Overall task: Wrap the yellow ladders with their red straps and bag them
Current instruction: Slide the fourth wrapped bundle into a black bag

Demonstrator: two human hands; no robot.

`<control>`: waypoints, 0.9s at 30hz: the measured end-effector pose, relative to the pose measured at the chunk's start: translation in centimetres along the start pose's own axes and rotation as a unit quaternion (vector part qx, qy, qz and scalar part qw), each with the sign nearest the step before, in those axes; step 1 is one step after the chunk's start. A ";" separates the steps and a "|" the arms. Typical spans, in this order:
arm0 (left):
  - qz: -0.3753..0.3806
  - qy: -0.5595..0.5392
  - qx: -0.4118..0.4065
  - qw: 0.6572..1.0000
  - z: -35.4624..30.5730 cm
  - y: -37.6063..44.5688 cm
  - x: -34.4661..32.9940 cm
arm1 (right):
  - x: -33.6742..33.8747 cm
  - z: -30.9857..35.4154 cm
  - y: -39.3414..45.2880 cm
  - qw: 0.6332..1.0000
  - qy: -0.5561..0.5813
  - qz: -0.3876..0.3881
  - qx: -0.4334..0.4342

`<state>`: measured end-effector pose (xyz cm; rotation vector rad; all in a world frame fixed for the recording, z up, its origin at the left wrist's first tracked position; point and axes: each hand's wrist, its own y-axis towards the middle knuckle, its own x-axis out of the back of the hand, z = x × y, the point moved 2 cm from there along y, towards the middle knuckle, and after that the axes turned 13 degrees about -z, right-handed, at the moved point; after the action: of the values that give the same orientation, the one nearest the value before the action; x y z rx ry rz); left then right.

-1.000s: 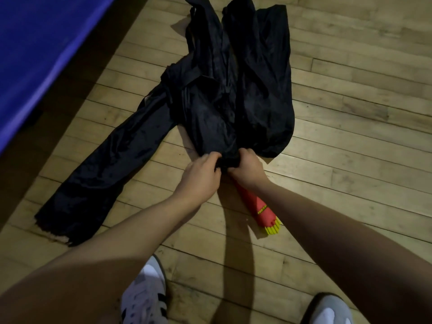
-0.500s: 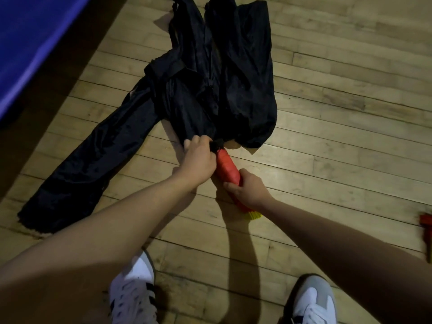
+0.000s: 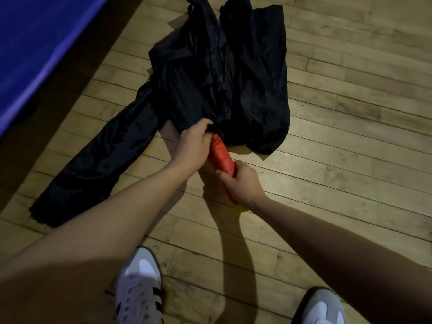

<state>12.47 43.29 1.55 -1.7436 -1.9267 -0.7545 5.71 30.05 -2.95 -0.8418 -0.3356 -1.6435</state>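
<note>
A rolled ladder bundle (image 3: 221, 155), wound in its red strap with yellow ends peeking out below my wrist, lies on the wooden floor. Its far tip sits at the mouth of a crumpled black fabric bag (image 3: 233, 90). My left hand (image 3: 194, 143) grips the bag's near edge right beside the bundle's tip. My right hand (image 3: 240, 183) holds the bundle around its lower half. How far the tip reaches into the bag is hidden by cloth and my left fingers.
A long black flap of the bag (image 3: 98, 164) stretches to the lower left. A blue mat (image 3: 35, 43) fills the upper left corner. My two white and grey shoes (image 3: 140, 288) (image 3: 320, 307) stand at the bottom edge on the floor (image 3: 350, 136).
My right hand left the bag's edge and slid down to hold the red bundle. The left hand kept its hold on the bag opening. More of the red wrap shows now.
</note>
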 end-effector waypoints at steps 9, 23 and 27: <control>-0.008 0.011 -0.065 0.998 -2.3 2.1 1.5 | 0.8 3.6 2.0 0.996 0.049 -0.079 0.018; 0.118 0.046 0.081 0.989 2.4 -3.9 -0.7 | -1.5 0.1 2.8 0.998 0.018 -0.020 -0.065; 0.137 0.053 0.087 0.985 3.0 -4.6 -1.2 | -0.5 0.6 3.4 0.995 0.006 -0.062 0.078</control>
<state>8.21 44.05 -2.05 -1.7740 -1.5881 -0.5504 9.14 29.92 -3.64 -0.7046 -0.5094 -1.7131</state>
